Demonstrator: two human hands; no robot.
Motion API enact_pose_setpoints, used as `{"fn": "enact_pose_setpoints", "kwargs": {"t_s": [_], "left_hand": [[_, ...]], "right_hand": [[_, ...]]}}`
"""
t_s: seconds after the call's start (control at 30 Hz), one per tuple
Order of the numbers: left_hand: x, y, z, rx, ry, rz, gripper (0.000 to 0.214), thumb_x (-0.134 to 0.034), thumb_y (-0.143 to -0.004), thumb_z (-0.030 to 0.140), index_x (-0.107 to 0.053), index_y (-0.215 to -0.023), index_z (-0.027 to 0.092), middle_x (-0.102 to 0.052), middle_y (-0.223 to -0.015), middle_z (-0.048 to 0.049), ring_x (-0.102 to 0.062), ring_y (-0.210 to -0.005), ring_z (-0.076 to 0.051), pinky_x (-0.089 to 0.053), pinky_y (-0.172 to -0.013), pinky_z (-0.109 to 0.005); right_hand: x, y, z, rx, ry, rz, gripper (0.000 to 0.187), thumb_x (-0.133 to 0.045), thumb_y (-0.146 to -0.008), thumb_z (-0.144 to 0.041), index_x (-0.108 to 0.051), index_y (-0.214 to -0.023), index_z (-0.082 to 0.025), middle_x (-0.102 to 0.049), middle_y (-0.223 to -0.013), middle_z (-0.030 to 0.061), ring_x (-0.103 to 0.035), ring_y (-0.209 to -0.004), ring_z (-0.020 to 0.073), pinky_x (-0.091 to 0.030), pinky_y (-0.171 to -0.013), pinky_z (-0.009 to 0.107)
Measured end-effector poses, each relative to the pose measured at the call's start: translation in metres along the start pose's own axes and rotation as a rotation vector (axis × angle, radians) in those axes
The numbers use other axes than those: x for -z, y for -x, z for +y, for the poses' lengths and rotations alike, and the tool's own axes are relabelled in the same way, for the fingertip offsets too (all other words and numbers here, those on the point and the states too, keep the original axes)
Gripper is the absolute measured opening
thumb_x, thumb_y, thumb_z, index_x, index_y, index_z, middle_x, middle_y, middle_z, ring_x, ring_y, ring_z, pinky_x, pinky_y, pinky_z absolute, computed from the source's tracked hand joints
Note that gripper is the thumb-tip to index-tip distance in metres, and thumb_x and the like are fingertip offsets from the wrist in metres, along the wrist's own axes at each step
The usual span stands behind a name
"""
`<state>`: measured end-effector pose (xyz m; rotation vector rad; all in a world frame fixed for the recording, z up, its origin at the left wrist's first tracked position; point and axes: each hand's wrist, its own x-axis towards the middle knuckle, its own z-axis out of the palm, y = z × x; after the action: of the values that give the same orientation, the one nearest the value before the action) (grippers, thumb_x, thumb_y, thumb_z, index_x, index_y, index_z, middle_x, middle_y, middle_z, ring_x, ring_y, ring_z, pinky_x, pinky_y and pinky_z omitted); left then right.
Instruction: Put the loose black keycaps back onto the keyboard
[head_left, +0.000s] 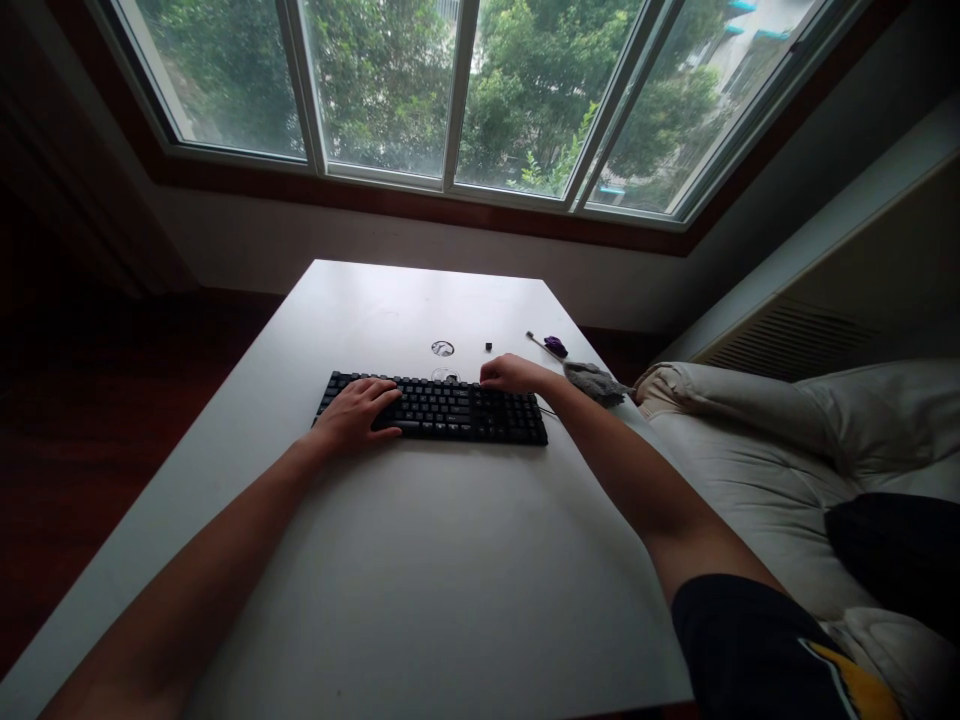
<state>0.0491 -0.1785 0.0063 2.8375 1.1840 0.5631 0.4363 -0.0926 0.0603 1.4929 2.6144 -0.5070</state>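
Note:
A black keyboard (450,410) lies across the middle of a white table (420,560). My left hand (356,412) rests flat on its left end, fingers stretched over the keys. My right hand (511,373) sits at the keyboard's far right edge, fingers curled down onto the top row or rim. Neither hand holds anything that I can make out.
Behind the keyboard are a round cable hole (442,348), a small black object (488,346), a purple item with a thin stick (553,346) and a grey cloth (596,382). A cream cushion (780,450) lies to the right. Windows (465,90) stand beyond the table.

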Motion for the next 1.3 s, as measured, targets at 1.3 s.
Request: {"fn": "enact_pose_setpoints", "kwargs": {"t_s": [1.3], "left_hand": [[-0.003, 0.001, -0.003, 0.011, 0.015, 0.002, 0.065, -0.062, -0.092, 0.061, -0.058, -0.147, 0.026, -0.055, -0.152, -0.012, -0.049, -0.138, -0.036, -0.036, -0.12, -0.055]], "right_hand": [[0.001, 0.025, 0.006, -0.084, 0.046, 0.075, 0.023, -0.068, -0.092, -0.027, -0.076, -0.112, -0.021, -0.072, -0.105, 0.0015, -0.066, -0.094, 0.0128, -0.046, -0.08, 0.018]]}}
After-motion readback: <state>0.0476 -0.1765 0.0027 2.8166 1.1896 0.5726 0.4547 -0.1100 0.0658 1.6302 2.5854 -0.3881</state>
